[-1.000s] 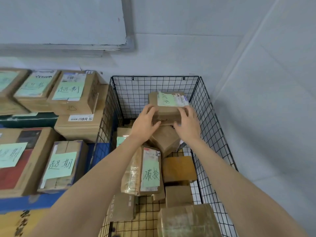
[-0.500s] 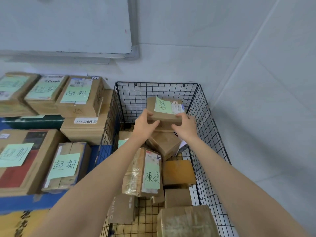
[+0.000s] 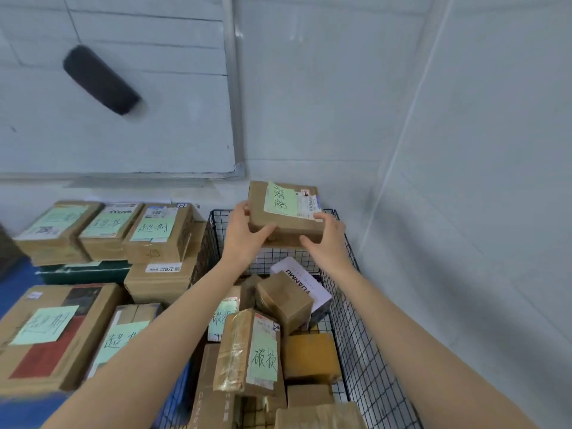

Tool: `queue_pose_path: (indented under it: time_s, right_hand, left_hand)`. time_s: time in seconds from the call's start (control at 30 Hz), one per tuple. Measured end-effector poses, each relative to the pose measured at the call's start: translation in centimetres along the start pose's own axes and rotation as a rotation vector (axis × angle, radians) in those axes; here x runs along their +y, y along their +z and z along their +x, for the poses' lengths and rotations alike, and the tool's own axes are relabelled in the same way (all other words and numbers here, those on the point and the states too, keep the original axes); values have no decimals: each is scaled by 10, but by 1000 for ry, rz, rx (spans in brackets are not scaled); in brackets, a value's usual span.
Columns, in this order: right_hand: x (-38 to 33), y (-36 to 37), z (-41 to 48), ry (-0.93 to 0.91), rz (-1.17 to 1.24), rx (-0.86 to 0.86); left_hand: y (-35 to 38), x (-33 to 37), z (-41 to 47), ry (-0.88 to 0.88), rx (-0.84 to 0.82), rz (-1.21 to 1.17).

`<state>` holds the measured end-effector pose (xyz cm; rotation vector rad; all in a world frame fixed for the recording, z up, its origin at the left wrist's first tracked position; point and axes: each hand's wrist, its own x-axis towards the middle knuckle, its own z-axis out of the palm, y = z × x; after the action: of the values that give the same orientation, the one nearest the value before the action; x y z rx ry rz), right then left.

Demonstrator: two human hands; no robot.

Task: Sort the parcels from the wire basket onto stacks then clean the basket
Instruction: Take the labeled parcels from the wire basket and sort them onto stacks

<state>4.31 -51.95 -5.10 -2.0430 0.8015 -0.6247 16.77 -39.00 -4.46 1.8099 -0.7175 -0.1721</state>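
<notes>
Grip status: left hand [image 3: 244, 239] and right hand [image 3: 328, 243] clamp the held parcel [image 3: 278, 215] at its near left and right corners, fingers curled round the cardboard. A green note [image 3: 280, 201] lies on its top face.

Change: one second ago the held parcel sat low inside the wire basket [image 3: 362, 351]. It is now raised above the far rim, against the wall.

Basket contents, below and nearer than the hands:
- white box [image 3: 309, 286], uncovered by the lift;
- small brown box [image 3: 284, 301], tilted;
- taped parcel [image 3: 244, 354] with a green note;
- further brown parcels beneath.

Sorted stacks [image 3: 105, 233] stand left of the left hand, outside the basket.
</notes>
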Motion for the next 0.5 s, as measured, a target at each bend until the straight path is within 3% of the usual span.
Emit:
queue_pose_path:
  time_s: [0.5]
  right_hand:
    - [-67, -43, 0, -407, 112, 229]
  left_hand:
    - [-51, 79, -24, 110, 166, -104]
